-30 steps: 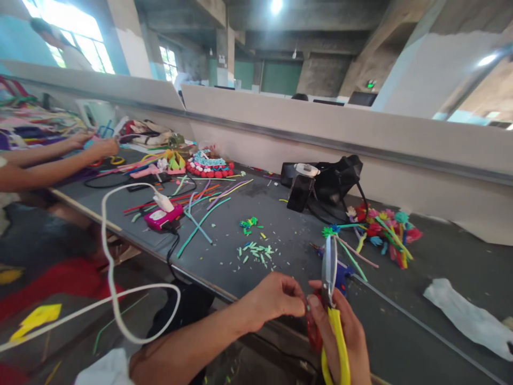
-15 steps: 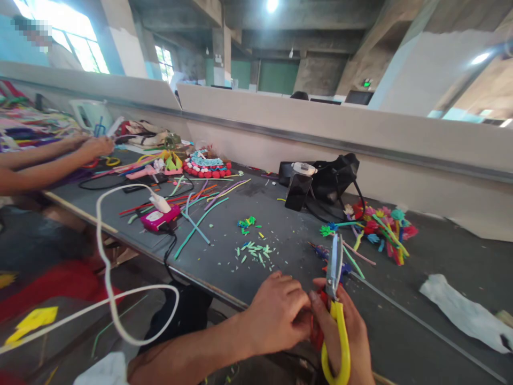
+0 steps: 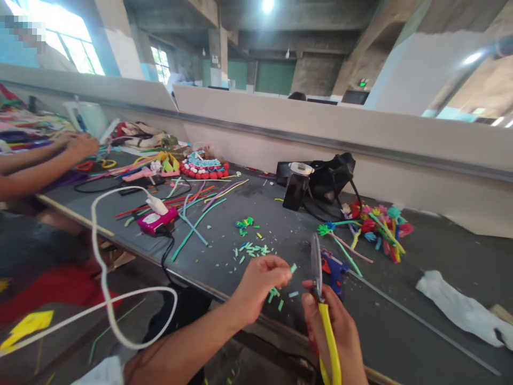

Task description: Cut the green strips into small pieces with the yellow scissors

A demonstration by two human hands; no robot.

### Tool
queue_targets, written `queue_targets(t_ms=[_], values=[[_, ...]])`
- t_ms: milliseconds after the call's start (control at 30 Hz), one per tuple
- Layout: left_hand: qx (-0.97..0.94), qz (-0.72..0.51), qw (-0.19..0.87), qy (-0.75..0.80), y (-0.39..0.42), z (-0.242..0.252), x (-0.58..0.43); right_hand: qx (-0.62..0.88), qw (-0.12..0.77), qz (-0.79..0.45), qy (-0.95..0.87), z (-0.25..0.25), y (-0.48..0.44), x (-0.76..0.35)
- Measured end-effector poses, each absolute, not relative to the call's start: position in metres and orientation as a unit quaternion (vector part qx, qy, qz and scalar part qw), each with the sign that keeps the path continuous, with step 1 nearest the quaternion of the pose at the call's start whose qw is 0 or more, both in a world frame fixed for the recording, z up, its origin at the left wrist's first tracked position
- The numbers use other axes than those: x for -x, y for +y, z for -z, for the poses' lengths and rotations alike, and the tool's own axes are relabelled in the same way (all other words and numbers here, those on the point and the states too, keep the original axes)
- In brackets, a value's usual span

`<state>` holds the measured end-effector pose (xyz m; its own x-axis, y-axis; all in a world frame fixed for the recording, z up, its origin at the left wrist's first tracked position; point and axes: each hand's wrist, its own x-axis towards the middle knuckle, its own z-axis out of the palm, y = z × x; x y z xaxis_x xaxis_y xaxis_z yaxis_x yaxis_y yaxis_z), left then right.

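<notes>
My right hand (image 3: 339, 334) grips yellow-handled scissors (image 3: 319, 289) upright, blades together and pointing up, near the table's front edge. My left hand (image 3: 258, 286) is just left of the blades, its fingers pinched on a small green scrap (image 3: 294, 268). A few more green snippets (image 3: 277, 295) lie on the dark table (image 3: 224, 235) beneath the hand. A blue glue gun (image 3: 333, 270) rests just behind the scissors.
Green clippings (image 3: 252, 248) and long coloured pipe cleaners (image 3: 196, 211) litter the table. A bunch of pipe-cleaner flowers (image 3: 377, 227) and a black bag (image 3: 328, 182) lie behind. A pink device (image 3: 152, 220) with a white cable sits left. Another person's arms (image 3: 44, 160) work at far left. White cloth (image 3: 460, 310) lies right.
My left hand has pulled away from the scissors, up and to the left, with a green scrap pinched in it. Fresh green snippets now lie below it. The scissors tilted slightly left.
</notes>
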<state>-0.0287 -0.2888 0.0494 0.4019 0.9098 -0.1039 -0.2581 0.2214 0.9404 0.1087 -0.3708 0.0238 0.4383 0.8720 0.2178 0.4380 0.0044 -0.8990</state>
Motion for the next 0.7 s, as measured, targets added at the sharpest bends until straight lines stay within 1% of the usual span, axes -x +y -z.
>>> queue_targets(t_ms=[133, 267, 367, 500, 700], values=[[-0.348, -0.485, 0.755, 0.272, -0.282, -0.05, 0.028, 0.655, 0.473, -0.166, -0.565, -0.013, -0.37, -0.108], [-0.27, -0.522, 0.772, 0.242, -0.281, -0.047, 0.027, 0.665, 0.408, -0.09, -0.62, -0.004, -0.372, -0.107], [-0.253, -0.532, 0.775, 0.227, -0.282, -0.047, 0.026, 0.669, 0.361, -0.054, -0.647, -0.001, -0.373, -0.107], [-0.224, -0.538, 0.783, 0.218, -0.285, -0.051, 0.025, 0.673, 0.34, -0.024, -0.656, 0.002, -0.375, -0.103], [-0.177, -0.529, 0.797, 0.232, -0.289, -0.053, 0.025, 0.674, 0.338, -0.008, -0.657, 0.007, -0.375, -0.101]])
